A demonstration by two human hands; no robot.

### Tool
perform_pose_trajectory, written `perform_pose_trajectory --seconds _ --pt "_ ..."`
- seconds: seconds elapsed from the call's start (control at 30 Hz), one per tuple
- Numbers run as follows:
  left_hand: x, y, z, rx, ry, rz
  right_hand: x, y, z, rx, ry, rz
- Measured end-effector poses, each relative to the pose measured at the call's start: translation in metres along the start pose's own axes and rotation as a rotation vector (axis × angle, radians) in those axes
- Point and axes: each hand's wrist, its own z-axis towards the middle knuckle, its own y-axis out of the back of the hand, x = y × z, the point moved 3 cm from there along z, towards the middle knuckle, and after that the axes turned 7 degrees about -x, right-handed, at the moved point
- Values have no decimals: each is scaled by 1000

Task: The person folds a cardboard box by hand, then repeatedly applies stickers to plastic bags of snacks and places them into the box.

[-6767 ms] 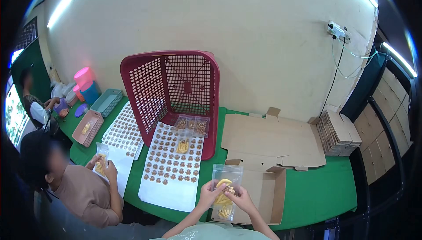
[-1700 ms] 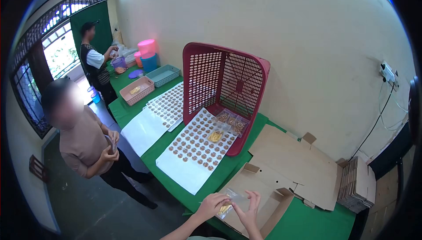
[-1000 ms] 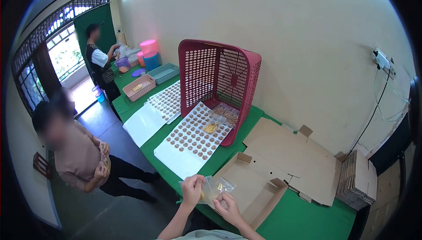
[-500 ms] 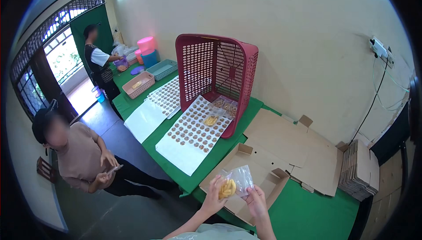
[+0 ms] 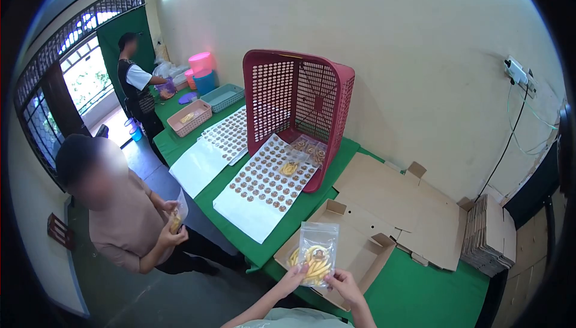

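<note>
A clear zip bag (image 5: 318,249) of yellow ring-shaped snacks, with a round brown sticker on its front, stands upright between my hands. My left hand (image 5: 294,279) pinches its lower left edge, and my right hand (image 5: 343,286) grips the lower right corner. Just beyond and beneath the bag lies an open cardboard box (image 5: 364,251). Farther off, a sheet of round stickers (image 5: 258,178) reaches from the green table into a red basket (image 5: 298,97) tipped on its side. One snack bag (image 5: 289,168) rests on that sheet, with more bags (image 5: 312,147) behind it inside the basket.
One person (image 5: 123,220) at the left holds a snack bag; another person (image 5: 139,88) stands at the table's far end. Pink (image 5: 190,118) and teal (image 5: 222,96) trays sit beyond more sticker sheets (image 5: 227,136). Flat cardboard (image 5: 399,199) and a stacked pile (image 5: 489,229) lie right.
The bag in my hands has turned upright with its sticker facing me, and my hands are closer together. The person at the left has come nearer and now holds a snack bag up.
</note>
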Motion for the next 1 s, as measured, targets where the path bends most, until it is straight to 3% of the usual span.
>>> perform_pose_trajectory --seconds 0.03,0.13,0.17,0.3,0.53,0.73,1.0 --pt "8 3 6 -58 -42 128 0 4 0 -33 46 40" --pt "14 6 17 140 -42 530 1 10 3 -210 66 63" --pt "15 1 16 52 1 321 3 10 4 -237 74 12" --pt "6 -3 16 63 46 207 4 8 8 -212 94 22" --pt "13 -7 14 200 32 320 -21 15 -2 -80 -151 5" --pt "23 -17 16 251 152 123 -36 22 -7 -262 -91 155" --pt "36 3 28 224 111 233 -43 9 -4 -195 -207 228"
